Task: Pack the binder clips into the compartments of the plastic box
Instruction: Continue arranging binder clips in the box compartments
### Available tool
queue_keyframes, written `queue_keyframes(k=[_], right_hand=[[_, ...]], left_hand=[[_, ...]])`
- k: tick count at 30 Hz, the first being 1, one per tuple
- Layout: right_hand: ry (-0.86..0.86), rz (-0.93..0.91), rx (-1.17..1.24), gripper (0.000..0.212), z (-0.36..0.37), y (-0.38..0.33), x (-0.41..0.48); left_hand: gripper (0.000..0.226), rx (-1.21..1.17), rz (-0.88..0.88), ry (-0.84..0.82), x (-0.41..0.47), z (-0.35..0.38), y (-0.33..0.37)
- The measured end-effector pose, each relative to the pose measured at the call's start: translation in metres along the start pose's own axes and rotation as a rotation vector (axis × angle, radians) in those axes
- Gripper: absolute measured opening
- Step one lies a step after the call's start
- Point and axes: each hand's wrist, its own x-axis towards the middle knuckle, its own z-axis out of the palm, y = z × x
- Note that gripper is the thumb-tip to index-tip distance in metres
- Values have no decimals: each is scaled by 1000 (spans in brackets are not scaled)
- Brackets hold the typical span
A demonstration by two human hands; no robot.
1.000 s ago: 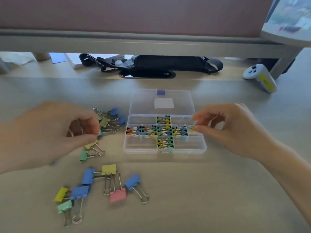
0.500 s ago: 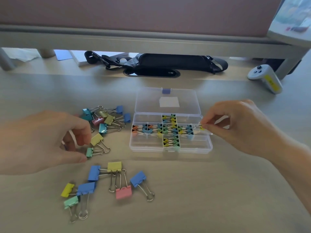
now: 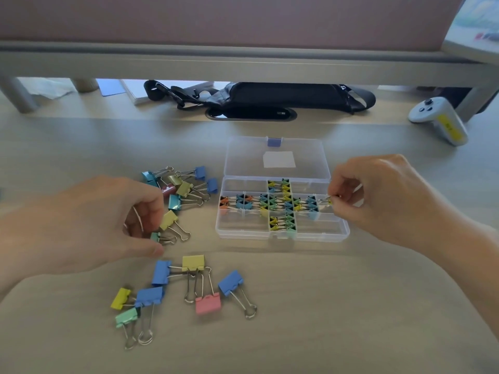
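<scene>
- One plastic box [image 3: 318, 234] on the desk [image 3: 351, 306], lid open; six compartments hold small clips.
- Right hand [image 3: 378, 195], 3 o'clock of box: pinches one yellow clip [image 3: 328, 200] over the right-end middle compartment.
- Left hand [image 3: 89, 225], 9 o'clock: fingers curled; grip cannot be determined.
- Seven loose clips [image 3: 208, 303] at 7 o'clock.

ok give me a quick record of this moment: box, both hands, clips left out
plastic box: open on the desk, lid laid flat behind it
packed: small clips fill the middle row and the centre column
right hand: pinches a small yellow clip at the middle row's right end
left hand: curled over wire handles; grip unclear
larger clips: two loose groups on the desk, left of the box and nearer the person
</scene>
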Motion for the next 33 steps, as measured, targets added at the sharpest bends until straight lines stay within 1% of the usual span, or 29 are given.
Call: queue_keyframes(k=[4,7,8,9,10,11,14,15,18,19,22,24,29,33], right_hand=[[-1,36,45,18,0,2,2],[-53,65,94,14,-2,3,4],[-73,76,108,12,-3,4,5],[-87,85,117,12,-3,4,5],[-95,88,123,12,-2,4,6],[-100,87,129,12,-1,4,7],[-105,92,146,9,0,4,8],[-104,102,146,10,1,5,9],[-102,120,133,11,1,4,11],[-109,130,129,11,1,4,11],[-144,163,128,16,-1,4,14],[-166,183,137,22,-3,6,18],[-188,199,174,15,-5,9,21],[-204,191,216,17,-4,12,23]], left_hand=[[38,-3,-5,-9,0,0,-2],[44,-26,-33,-46,-5,-6,-7],[50,-58,-42,-69,-7,-9,-9],[61,-104,-47,-76,-9,-12,-13],[71,-144,-39,-56,-9,-14,-17],[74,-160,-25,-27,-8,-16,-19],[70,-221,46,31,-2,-27,3],[63,-247,90,43,1,-29,17],[29,-301,269,73,19,-26,62],[23,-318,315,67,28,-22,76],[14,-336,432,50,58,-5,112],[13,-365,455,59,76,10,130],[13,-359,418,67,104,39,146],[16,-321,368,94,110,48,138]])
